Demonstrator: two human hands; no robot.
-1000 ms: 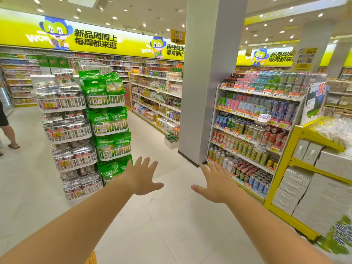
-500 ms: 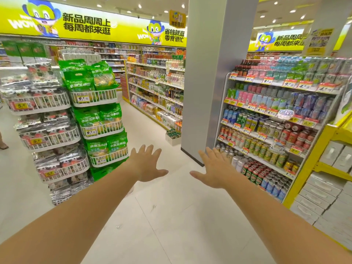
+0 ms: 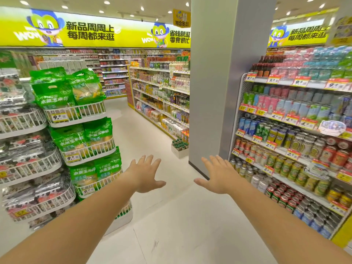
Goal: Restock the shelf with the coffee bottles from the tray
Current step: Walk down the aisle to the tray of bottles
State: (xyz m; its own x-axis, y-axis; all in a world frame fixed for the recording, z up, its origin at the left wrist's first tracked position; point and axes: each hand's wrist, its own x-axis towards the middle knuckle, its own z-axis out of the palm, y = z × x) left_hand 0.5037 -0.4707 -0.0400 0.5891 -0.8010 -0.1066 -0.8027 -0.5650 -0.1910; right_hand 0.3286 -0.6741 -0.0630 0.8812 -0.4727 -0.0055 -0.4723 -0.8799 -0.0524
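While both arms reach over glossy pale floor tiles (image 3: pixel 190 225), the left hand (image 3: pixel 146 174) and right hand (image 3: pixel 219 176) spread flat, empty; a white box (image 3: pixel 179 152) of dark, green-capped bottles (image 3: pixel 179 144) sits at the grey pillar's (image 3: pixel 213 82) foot.

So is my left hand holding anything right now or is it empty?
Empty. The left hand is open, fingers spread, palm down over the floor, touching nothing.

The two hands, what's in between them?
Nothing is held between the left hand and the right hand. In the head view, both are open and empty, with only bare white floor showing in the gap.
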